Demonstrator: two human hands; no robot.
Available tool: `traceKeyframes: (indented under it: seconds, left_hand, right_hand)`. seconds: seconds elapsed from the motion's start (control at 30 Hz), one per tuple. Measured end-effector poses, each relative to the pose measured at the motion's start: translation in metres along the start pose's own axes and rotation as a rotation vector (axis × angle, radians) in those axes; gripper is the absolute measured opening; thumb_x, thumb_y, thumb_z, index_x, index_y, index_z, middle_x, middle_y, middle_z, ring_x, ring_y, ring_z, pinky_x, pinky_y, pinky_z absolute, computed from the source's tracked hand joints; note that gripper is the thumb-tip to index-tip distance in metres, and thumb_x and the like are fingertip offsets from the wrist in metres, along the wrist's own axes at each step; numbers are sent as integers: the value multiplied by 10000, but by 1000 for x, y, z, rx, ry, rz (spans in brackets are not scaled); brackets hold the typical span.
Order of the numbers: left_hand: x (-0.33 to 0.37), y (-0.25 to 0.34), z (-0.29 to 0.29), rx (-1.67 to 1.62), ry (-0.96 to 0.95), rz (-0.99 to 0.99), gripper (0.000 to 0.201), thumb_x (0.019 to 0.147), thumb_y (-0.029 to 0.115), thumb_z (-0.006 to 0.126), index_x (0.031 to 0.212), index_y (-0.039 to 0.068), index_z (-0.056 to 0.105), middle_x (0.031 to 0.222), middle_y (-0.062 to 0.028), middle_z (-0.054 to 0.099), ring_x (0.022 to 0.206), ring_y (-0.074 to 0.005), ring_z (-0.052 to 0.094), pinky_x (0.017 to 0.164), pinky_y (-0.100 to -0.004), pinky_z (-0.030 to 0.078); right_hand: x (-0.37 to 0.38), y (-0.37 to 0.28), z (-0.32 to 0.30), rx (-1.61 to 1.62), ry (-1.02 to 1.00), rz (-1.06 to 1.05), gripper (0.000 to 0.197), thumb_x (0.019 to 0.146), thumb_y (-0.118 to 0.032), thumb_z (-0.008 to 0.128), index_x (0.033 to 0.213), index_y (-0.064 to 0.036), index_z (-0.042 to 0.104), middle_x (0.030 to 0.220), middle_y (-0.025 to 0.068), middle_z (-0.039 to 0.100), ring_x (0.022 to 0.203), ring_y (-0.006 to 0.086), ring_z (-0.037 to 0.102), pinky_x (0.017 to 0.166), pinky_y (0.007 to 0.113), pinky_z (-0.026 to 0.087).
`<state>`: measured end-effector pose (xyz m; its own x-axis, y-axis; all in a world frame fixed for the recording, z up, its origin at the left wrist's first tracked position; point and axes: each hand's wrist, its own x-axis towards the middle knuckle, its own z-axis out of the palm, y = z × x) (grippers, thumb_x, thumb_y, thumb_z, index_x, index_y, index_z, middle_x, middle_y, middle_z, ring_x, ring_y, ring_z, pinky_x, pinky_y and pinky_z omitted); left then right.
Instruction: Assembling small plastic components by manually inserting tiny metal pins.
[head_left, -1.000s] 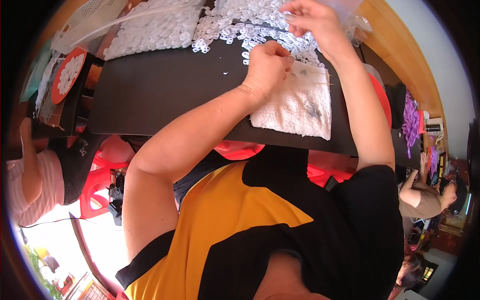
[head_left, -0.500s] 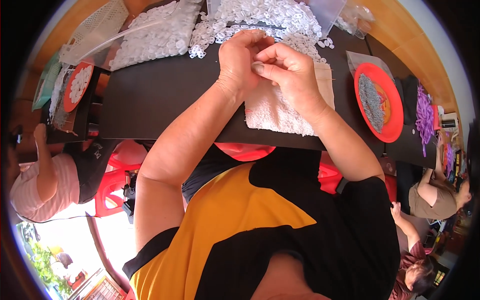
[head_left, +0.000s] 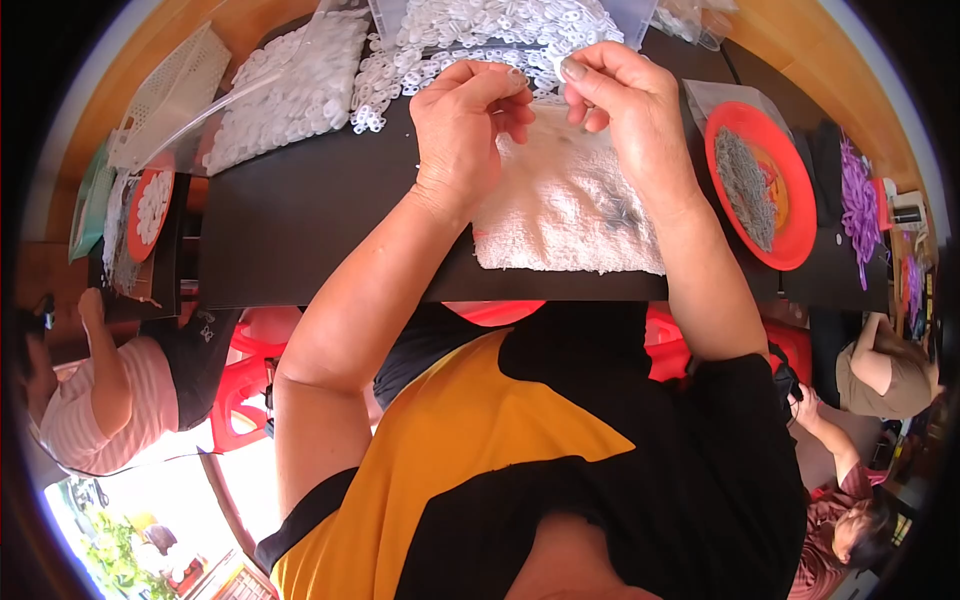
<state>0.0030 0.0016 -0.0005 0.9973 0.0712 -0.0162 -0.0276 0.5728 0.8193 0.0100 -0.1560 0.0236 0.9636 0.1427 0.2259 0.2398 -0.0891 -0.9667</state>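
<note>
My left hand [head_left: 465, 125] is raised over the far edge of a pale towel [head_left: 560, 225], thumb and forefinger pressed together. Whatever sits between those fingertips is too small to make out. To its right, my right hand [head_left: 640, 110] pinches a small white plastic piece [head_left: 560, 66] between thumb and forefinger, its other fingers curled. A gap separates the two hands. Just beyond them lies a heap of white oval plastic pieces with holes [head_left: 480, 65], spilling from a clear plastic bin [head_left: 635, 22].
A clear bag of white pieces [head_left: 290, 100] lies far left. On the right, a red plate [head_left: 795, 235] holds grey thin pieces, with purple strips [head_left: 860, 215] beyond. Another red plate [head_left: 136, 235] stands left. People sit at both sides of the dark table [head_left: 320, 210].
My hands, together before, have come apart, the right one moving right and away from me. More of the towel shows between them, and the view has shifted slightly.
</note>
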Motion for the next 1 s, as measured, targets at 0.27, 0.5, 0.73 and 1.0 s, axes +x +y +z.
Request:
traceKeyframes:
  seconds: [0.27,0.5,0.73,1.0]
  left_hand:
    - [-3,0,1,42,-75,-50,57,799,7,630,815,-39,601,711,-118,629,548,-174,587,462,-277,446]
    - [-5,3,1,127,-87,-55,76,821,32,617,846,-36,593,744,-122,618,585,-183,582,507,-297,441]
    - [-4,2,0,95,-133,-48,58,801,7,649,825,-34,614,720,-112,639,563,-165,597,480,-268,457]
    - [-5,0,7,134,-276,39,195,820,-56,673,1007,-49,619,842,-107,670,650,-147,631,529,-253,485]
  right_hand:
    - [1,0,-2,-34,-12,32,149,867,-180,663,856,-32,664,689,-31,576,591,42,494,540,201,386]
    - [2,1,-3,-40,-75,20,139,857,-161,664,843,-22,662,688,-24,582,603,46,505,551,198,397]
    - [4,3,-7,-54,-162,13,137,879,-163,627,872,-32,665,715,-16,604,631,55,538,558,200,388]
    - [13,-9,-29,-42,-281,59,175,844,-208,668,782,-45,653,633,-6,591,554,71,552,511,199,383]
